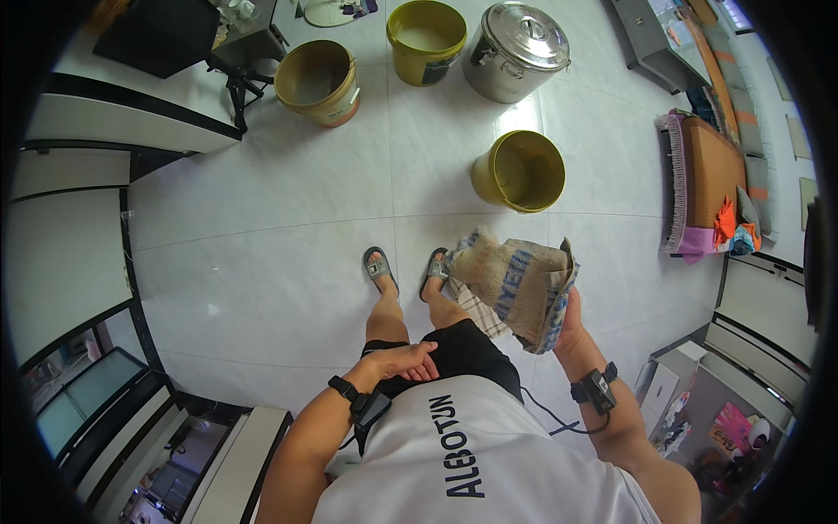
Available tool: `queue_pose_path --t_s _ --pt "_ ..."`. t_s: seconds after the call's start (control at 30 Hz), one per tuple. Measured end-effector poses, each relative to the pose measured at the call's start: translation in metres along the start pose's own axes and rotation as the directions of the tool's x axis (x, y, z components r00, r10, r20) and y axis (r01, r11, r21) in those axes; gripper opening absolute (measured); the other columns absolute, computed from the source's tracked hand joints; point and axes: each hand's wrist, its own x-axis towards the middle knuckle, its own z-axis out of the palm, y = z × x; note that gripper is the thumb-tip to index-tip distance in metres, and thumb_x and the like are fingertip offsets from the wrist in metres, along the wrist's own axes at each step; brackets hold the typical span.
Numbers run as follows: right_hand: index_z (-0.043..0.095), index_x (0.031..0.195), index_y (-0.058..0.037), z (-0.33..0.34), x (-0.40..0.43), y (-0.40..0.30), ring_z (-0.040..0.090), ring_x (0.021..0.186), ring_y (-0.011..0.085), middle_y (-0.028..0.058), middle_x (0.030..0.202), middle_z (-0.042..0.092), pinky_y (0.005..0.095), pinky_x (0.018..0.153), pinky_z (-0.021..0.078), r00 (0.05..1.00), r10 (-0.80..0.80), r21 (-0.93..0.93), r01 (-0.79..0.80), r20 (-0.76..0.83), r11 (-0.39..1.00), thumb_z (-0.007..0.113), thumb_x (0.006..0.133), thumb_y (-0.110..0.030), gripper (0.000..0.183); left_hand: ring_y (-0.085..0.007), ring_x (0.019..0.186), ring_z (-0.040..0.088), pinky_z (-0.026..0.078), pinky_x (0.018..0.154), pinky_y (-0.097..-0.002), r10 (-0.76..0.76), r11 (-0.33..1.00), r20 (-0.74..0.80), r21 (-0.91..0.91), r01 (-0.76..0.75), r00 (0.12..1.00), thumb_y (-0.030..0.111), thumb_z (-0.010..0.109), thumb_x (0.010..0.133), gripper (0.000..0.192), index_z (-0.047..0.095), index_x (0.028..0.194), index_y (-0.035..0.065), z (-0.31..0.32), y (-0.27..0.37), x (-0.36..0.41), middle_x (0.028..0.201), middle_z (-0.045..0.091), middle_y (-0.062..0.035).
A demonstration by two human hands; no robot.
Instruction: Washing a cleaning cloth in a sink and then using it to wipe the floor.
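My right hand [571, 321] grips the side of a folded tan cloth [527, 281], a towel by its look, with worn blue bands. It is held up to the right of my legs, and most of my fingers are hidden behind it. Against my black shorts rests my left hand [406, 361], its fingers loosely curled; whether it holds the fabric I cannot tell. A plaid cloth [481, 308] shows partly beneath the towel. Past the towel, an olive-yellow plastic bucket [488, 177] stands on the floor with its mouth uncovered.
Farther ahead stand a worn yellowish bucket [334, 108], another olive bucket [425, 65] and a lidded stainless-steel pot [510, 72]. A black-legged chair [245, 92] is at the upper left. At the right is a seat with a brown mat [713, 160]. Glossy tiles [301, 177] cover the floor.
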Motion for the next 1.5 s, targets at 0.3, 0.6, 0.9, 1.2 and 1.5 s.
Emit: queue_pose_path --t_s 0.3,0.6,0.9,1.2,1.5 --pt "0.064 0.121 -0.0019 0.043 0.004 0.031 0.064 0.107 0.0291 0.0150 0.118 0.068 0.0433 0.097 0.0510 0.987 -0.078 -0.042 0.073 -0.138 0.996 0.047 0.094 -0.039 0.049 -0.0196 0.098 0.063 0.044 0.088 -0.0319 -0.011 0.997 0.037 0.083 0.008 0.999 0.061 0.018 0.098 0.080 0.066 0.121 0.0015 -0.061 0.013 -0.038 0.116 0.069 -0.0133" --pt "0.064 0.122 -0.0016 0.073 0.008 0.038 0.066 0.104 0.0294 0.0158 0.118 0.068 0.0431 0.094 0.0530 0.993 -0.109 -0.017 0.108 -0.042 0.994 0.049 0.094 -0.036 0.047 -0.0201 0.100 0.059 0.041 0.091 -0.0322 0.037 0.998 0.026 0.048 -0.038 0.999 0.066 0.017 0.096 0.083 0.067 0.124 0.0063 -0.084 0.010 -0.059 0.117 0.068 -0.0125" --pt "0.062 0.124 -0.0008 0.091 0.024 0.009 0.064 0.107 0.0294 0.0165 0.121 0.067 0.0423 0.097 0.0518 0.996 -0.070 -0.018 0.069 -0.061 0.997 0.047 0.095 -0.034 0.046 -0.0209 0.101 0.057 0.041 0.094 -0.0356 0.074 0.997 -0.018 0.008 -0.074 0.997 0.061 0.015 0.097 0.078 0.063 0.131 0.0114 -0.105 0.042 -0.065 0.123 0.064 -0.0169" --pt "0.061 0.125 -0.0005 0.115 0.100 -0.052 0.065 0.100 0.0281 0.0163 0.115 0.067 0.0400 0.089 0.0540 0.989 0.130 -0.101 -0.136 -0.067 0.986 0.055 0.092 -0.037 0.050 -0.0199 0.099 0.060 0.046 0.091 -0.0313 0.082 0.992 -0.048 -0.094 -0.086 0.995 0.060 0.015 0.098 0.076 0.056 0.139 0.0108 -0.117 0.117 -0.050 0.116 0.066 -0.0182" --pt "0.061 0.124 -0.0011 0.150 0.127 -0.079 0.069 0.095 0.0236 0.0138 0.115 0.069 0.0370 0.086 0.0567 0.970 0.230 -0.111 -0.221 0.073 0.969 0.056 0.096 -0.028 0.040 -0.0241 0.105 0.061 0.044 0.100 -0.0360 0.377 0.878 -0.065 -0.291 -0.379 0.924 0.052 0.020 0.102 0.065 0.060 0.135 0.0125 -0.126 0.152 -0.058 0.112 0.065 -0.0168"
